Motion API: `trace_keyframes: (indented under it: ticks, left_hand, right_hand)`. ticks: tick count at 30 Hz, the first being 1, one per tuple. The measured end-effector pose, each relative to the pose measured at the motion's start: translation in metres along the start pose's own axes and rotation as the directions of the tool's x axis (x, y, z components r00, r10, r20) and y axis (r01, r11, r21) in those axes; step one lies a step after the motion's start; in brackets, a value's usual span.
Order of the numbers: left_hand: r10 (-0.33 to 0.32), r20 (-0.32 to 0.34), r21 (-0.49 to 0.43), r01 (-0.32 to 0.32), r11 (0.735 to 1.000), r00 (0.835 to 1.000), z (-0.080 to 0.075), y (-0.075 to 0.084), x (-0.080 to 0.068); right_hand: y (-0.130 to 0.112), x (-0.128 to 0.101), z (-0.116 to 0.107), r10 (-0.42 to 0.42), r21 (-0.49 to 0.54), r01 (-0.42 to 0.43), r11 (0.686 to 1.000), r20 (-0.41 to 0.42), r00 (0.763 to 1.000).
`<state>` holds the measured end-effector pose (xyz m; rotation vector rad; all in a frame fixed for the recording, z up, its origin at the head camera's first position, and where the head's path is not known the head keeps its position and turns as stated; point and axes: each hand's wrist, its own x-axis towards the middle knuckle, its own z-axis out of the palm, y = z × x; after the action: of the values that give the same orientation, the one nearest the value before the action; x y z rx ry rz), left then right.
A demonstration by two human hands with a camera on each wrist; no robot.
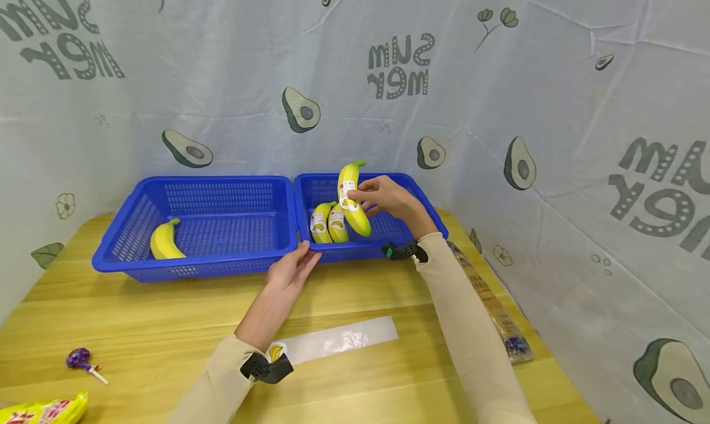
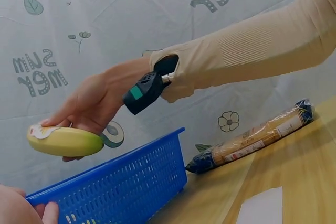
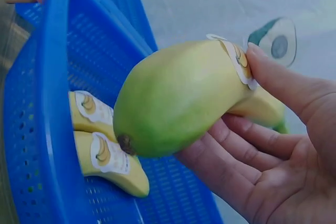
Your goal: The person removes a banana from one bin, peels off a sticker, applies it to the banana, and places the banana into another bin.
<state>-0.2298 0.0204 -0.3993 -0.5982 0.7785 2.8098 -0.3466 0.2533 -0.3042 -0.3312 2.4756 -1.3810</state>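
Observation:
My right hand (image 1: pixel 385 197) holds a banana (image 1: pixel 348 190) above the right blue basket (image 1: pixel 383 248). In the right wrist view the thumb presses on the white sticker (image 3: pixel 241 64) of this banana, with the fingers beneath it. Two more stickered bananas lie side by side in that basket, the nearer one (image 3: pixel 113 163) beside the other (image 3: pixel 94 111). At the basket's near left corner, my left hand (image 1: pixel 285 273) grips the rim, its fingertips (image 2: pixel 50 213) against the outer wall. The left blue basket (image 1: pixel 222 264) contains a single banana (image 1: pixel 164 240) with no sticker in sight.
A white strip (image 1: pixel 344 339) with one banana sticker (image 1: pixel 276 351) lies on the wooden table (image 1: pixel 183 325) in front. A long wrapped packet (image 1: pixel 493 304) lies along the right edge. At the left are a lollipop (image 1: pixel 81 359) and a yellow packet (image 1: pixel 50 410). A printed curtain (image 1: pixel 233 66) hangs behind.

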Motion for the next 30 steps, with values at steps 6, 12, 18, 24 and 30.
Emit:
trace_keyframes:
  ticks: [6, 12, 18, 24, 30]
  left_hand:
    - [0.006, -0.009, -0.014, -0.006, 1.000, 1.000, 0.004, 0.001, 0.005]
    - [-0.008, -0.019, -0.044, 0.007, 0.999, 1.000, 0.002, 0.002, 0.006]
    - [-0.018, -0.014, -0.064, 0.017, 0.998, 1.000, 0.002, 0.003, 0.006]
    - [-0.019, -0.006, -0.052, 0.018, 0.998, 1.000, 0.003, 0.002, 0.006]
    - [-0.023, -0.009, -0.044, 0.022, 0.999, 1.000, 0.002, 0.002, 0.007]
  right_hand:
    - [0.005, 0.018, -0.004, 0.084, 0.043, -0.083, 0.996, -0.011, 0.996]
    - [0.009, 0.033, -0.003, 0.166, 0.037, -0.165, 0.986, -0.035, 0.986]
    - [0.016, 0.044, -0.002, 0.222, 0.023, -0.222, 0.975, -0.041, 0.974]
    - [0.022, 0.054, -0.002, 0.290, 0.023, -0.290, 0.957, -0.021, 0.957]
    - [0.029, 0.061, -0.006, 0.338, -0.017, -0.337, 0.941, 0.040, 0.940]
